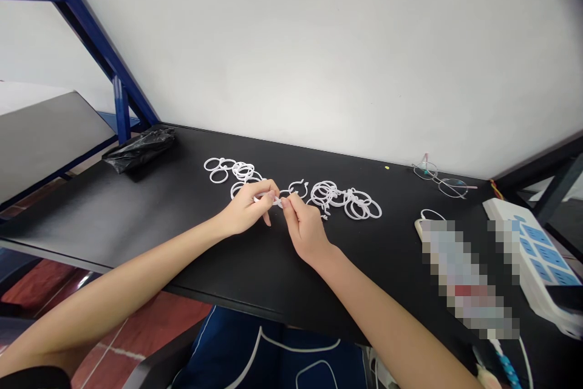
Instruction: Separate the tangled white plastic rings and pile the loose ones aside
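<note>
Over the middle of the black table (218, 273), my left hand (249, 208) and my right hand (306, 228) meet, fingertips almost touching. Both are closed in a pinch on a white plastic ring (277, 201), which the fingers mostly cover. Behind my left hand lies a loose chain of closed white rings (228, 161), stretching to the left. Just beyond my right hand, an open ring (298, 182) shows a gap with knobbed ends. Further right, a tangled pile of white rings (351, 196) lies on the tabletop, some overlapping.
A crumpled black plastic bag (141, 149) lies at the back left. Eyeglasses (439, 181) rest near the wall. At right are a blurred phone (464, 280) with a cable and a white power strip (528, 261). A blue metal frame (91, 31) stands at left.
</note>
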A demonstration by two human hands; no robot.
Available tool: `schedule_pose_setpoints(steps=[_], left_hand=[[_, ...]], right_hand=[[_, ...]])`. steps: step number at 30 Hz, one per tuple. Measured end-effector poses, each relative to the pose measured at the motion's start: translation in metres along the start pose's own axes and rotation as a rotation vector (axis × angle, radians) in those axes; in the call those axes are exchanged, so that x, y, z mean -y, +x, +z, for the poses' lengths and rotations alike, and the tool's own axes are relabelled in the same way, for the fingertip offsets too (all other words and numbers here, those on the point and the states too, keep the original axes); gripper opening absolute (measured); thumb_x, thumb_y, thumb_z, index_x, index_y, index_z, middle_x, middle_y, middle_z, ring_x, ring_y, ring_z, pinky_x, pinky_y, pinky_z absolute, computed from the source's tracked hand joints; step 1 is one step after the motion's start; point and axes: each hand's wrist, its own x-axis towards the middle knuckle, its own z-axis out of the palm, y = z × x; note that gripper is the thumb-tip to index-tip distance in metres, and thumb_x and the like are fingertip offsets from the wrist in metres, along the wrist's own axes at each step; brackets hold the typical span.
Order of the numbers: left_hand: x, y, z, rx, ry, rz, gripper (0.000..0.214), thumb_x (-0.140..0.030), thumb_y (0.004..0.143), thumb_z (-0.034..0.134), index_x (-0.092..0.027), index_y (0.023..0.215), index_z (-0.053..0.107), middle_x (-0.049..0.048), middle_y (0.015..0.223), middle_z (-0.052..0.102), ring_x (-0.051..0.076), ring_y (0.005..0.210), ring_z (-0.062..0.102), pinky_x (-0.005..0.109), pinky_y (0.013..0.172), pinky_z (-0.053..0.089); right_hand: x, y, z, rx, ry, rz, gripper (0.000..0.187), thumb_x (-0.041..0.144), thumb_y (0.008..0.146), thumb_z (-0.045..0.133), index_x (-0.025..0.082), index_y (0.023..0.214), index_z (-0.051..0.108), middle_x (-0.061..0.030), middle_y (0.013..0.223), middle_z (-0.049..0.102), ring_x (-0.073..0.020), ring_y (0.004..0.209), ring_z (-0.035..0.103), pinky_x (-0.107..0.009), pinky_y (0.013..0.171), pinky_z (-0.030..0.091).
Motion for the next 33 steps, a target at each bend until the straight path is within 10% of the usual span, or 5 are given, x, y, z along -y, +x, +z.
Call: schedule_pose_setpoints(steps=[33], left_hand=[[-0.01, -0.001, 0.007, 0.028, 0.046, 0.038, 0.031, -0.042, 0.091, 0.056, -0.016, 0.075, 0.054, -0.0049, 0.06, 0.048, 0.007, 0.052, 0.052, 0.017, 0.05, 0.047]], right_hand=[[-0.004, -0.001, 0.002, -0.048, 0.098, 0.068, 0.028, 0.025, 0.101, 0.034, 0.023, 0.073, 0.03, 0.0074, 0.055, 0.033, -0.0091, 0.045, 0.033, -0.025, 0.049, 0.025]])
